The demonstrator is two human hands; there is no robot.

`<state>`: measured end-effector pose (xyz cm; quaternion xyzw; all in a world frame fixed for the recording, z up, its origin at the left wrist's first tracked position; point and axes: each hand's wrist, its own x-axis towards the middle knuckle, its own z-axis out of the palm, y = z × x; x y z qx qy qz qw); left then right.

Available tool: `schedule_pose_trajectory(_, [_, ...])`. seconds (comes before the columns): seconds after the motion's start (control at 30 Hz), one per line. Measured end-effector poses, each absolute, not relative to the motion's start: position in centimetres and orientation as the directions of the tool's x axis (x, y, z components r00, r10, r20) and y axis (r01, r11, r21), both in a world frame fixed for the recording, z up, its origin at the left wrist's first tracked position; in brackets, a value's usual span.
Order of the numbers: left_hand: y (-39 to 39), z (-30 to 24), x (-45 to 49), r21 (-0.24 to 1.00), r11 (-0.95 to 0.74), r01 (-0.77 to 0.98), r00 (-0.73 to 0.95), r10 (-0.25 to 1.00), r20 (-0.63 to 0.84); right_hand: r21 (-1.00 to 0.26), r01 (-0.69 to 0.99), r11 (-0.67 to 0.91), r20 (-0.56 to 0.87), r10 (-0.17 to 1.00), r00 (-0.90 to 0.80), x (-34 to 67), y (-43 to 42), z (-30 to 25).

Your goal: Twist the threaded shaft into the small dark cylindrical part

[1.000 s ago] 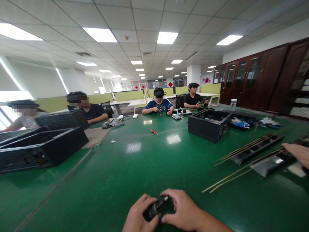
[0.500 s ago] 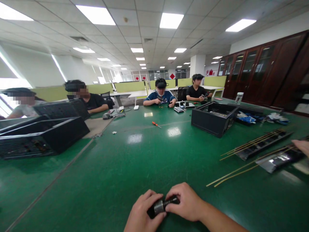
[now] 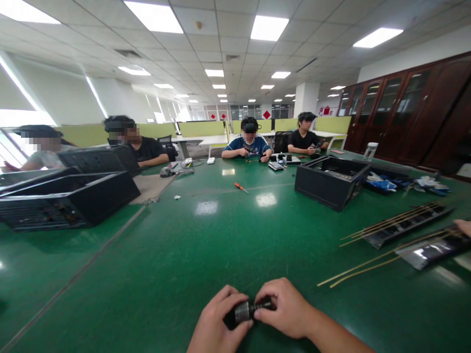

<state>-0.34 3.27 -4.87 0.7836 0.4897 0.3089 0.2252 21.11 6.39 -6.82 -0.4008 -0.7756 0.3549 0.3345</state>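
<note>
At the near edge of the view, both hands are closed on one dark metal cylindrical part (image 3: 243, 312) with a narrower shaft. My left hand (image 3: 218, 321) wraps its thumb and fingers round the wide, grey-banded body. On the other side, my right hand (image 3: 285, 306) pinches the thin black shaft between thumb and fingers. The part lies roughly level, close above or on the green tabletop (image 3: 176, 274); I cannot tell if it touches. My palms hide its two ends.
An orange screwdriver (image 3: 241, 187) lies mid-table. Open black computer cases stand at left (image 3: 103, 196) and right (image 3: 331, 181). Thin yellowish rods (image 3: 362, 267) and dark trays (image 3: 408, 225) lie at right, beside another person's hand (image 3: 464, 226). Several people sit round the table.
The view has shifted slightly, so the background sits a little further right. My hands keep the same hold on the metal part. The other person's hand at right shows less.
</note>
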Motion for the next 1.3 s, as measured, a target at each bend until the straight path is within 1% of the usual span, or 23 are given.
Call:
schedule_pose_trajectory(0.3, [3.13,-5.19,-0.47,0.671,-0.41,0.618,0.327,0.91,0.256,-0.81,0.403,0.426,0.222,0.859,-0.461,21.16,6.36,-6.75])
schedule_pose_trajectory(0.63, [3.18,-4.69,-0.52,0.663,-0.438,0.607,0.308,0.899,0.312,-0.827,0.387,0.408,0.218,0.867,-0.448,21.2,6.34,-6.35])
schedule_pose_trajectory(0.77, [3.25,-4.81,-0.57,0.667,-0.425,0.611,0.293,0.905,0.308,-0.816,0.401,0.416,0.221,0.866,-0.447,21.35,6.42,-6.52])
schedule_pose_trajectory(0.93, [3.42,-4.87,-0.51,0.674,-0.412,0.613,0.279,0.911,0.303,-0.805,0.436,0.402,0.19,0.872,-0.452,21.41,6.39,-6.49])
schedule_pose_trajectory(1.3, [3.17,-4.56,-0.58,0.668,-0.421,0.613,0.283,0.907,0.312,-0.805,0.419,0.419,0.218,0.867,-0.448,21.5,6.45,-6.53])
